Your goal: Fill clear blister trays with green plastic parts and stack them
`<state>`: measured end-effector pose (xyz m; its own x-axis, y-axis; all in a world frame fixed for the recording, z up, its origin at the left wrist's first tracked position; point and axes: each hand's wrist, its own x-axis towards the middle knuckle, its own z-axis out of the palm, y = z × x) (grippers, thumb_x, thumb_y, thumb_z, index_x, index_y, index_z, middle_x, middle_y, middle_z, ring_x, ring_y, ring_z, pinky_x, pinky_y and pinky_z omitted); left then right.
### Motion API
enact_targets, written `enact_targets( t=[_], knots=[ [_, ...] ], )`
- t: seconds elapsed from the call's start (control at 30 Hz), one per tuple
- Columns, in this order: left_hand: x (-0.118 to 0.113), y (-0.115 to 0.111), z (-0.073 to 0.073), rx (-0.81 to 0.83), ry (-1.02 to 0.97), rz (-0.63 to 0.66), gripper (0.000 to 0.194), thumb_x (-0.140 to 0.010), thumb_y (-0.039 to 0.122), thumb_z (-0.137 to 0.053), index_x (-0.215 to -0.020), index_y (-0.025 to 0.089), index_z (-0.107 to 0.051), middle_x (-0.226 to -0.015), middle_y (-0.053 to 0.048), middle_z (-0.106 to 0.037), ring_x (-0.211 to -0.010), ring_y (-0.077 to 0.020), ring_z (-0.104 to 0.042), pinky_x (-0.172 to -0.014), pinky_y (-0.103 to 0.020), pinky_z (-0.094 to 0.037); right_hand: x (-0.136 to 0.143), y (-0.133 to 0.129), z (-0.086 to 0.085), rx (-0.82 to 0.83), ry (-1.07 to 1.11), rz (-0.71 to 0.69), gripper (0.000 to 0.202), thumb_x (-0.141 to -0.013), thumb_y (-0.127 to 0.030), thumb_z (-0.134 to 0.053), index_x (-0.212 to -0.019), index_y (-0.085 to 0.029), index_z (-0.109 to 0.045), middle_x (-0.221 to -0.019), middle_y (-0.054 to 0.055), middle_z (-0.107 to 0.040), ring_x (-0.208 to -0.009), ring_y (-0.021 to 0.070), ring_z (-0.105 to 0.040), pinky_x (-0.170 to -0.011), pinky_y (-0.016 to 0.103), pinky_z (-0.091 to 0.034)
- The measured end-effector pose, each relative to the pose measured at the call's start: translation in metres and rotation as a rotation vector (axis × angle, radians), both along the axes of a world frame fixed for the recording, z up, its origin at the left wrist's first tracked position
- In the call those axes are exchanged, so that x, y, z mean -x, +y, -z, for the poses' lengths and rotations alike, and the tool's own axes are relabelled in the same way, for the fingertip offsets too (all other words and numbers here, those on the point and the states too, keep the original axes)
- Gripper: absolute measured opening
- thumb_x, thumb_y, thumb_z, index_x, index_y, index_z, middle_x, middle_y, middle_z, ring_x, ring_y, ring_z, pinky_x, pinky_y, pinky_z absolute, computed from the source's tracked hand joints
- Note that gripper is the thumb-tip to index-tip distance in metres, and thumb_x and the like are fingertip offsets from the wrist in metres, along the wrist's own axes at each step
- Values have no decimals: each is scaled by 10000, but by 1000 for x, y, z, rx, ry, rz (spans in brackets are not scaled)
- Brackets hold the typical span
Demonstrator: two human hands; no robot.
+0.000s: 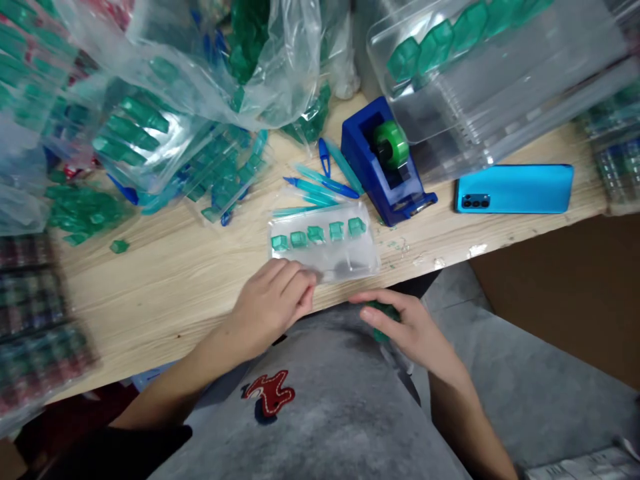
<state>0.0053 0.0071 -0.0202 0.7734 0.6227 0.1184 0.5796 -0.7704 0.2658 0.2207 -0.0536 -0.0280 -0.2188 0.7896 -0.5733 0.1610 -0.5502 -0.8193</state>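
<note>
Clear tray (pixel 350 263) touched by left hand (pixel 273 300) knuckles-up.

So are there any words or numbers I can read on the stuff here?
None can be read.
Blue phone: plain back, no legible brand.
Blue tape dispenser: no label visible.
Red patch on the grey cloth: a shape, not letters.
White sheet in the bottom right corner: print too blurred to read.

Clear plastic tray (pixel 350 257), flat at the worktop's near edge; five green caps (pixel 317 234) in a row along its far side. More green pieces (pixel 383 319) just off the near edge.
</note>
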Motion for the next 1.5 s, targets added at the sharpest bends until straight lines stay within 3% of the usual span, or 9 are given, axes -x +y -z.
enact_targets(
  t=[0.2,0.37,0.47,0.57,0.77,0.9,1.07,1.33,1.5],
  knots=[
    [0,1,-21,-57,-111,37,93,-869,68,-528,-851,157,-548,-716,-35,-620,-672,-172,-532,-622,-301,-458,26,14,1,25,204,135,507,-819,-627,-555,-938,-158,-706,-561,-48,-487,-514,92,-452,-503,226,-377],
    [1,2,-26,124,-210,33,114,-879,83,-537,-917,185,-571,-823,-33,-653,-809,-184,-581,-771,-342,-497,31,19,-6,15,247,217,393,-853,-474,-585,-1067,-164,-699,-561,-56,-487,-521,88,-437,-499,226,-350],
    [5,12,-33,243,-306,-200,218,-925,114,-496,-1091,217,-592,-1086,-56,-657,-1060,-197,-586,-952,-394,-474,30,19,-14,-9,359,290,313,-874,-361,-557,-1076,-183,-718,-542,-53,-486,-511,85,-432,-469,216,-327],
    [7,26,-45,292,-426,-368,280,-949,135,-478,-1178,249,-594,-1198,-30,-651,-1155,-175,-582,-989,-365,-485,26,22,-29,19,460,283,328,-869,-274,-528,-1131,-203,-712,-512,-52,-479,-478,84,-422,-436,210,-313],
    [4,46,-73,330,-362,-159,286,-952,195,-508,-1208,260,-615,-1208,0,-669,-1146,-161,-615,-975,-318,-520,13,30,-61,30,510,162,445,-867,-275,-494,-1296,-309,-608,-546,-39,-524,-445,99,-471,-408,220,-371],
    [3,45,-85,343,-320,-146,311,-948,213,-514,-1228,307,-612,-1254,20,-643,-1156,-183,-617,-960,-329,-547,9,31,-69,25,513,120,511,-844,-321,-542,-1354,-337,-545,-539,-46,-531,-402,97,-475,-378,218,-380],
    [3,43,-87,343,-324,-106,306,-950,180,-493,-1189,293,-647,-1203,17,-673,-1093,-155,-647,-898,-245,-578,11,30,-74,65,501,79,587,-831,-386,-545,-1411,-341,-465,-519,-58,-522,-380,87,-460,-353,199,-341],
    [5,52,-93,363,-272,16,336,-920,146,-485,-1122,339,-672,-1253,-8,-623,-1099,-190,-626,-789,-273,-594,13,27,-78,28,503,115,550,-836,-375,-574,-1381,-348,-500,-562,-49,-541,-407,103,-486,-357,215,-349],
    [1,45,-93,431,-518,-125,320,-921,107,-511,-1175,292,-574,-1174,18,-661,-1126,-138,-613,-937,-263,-540,13,21,-68,-111,494,159,522,-863,-301,-567,-1376,-370,-500,-603,-38,-541,-471,111,-507,-442,228,-436]
  ],
)
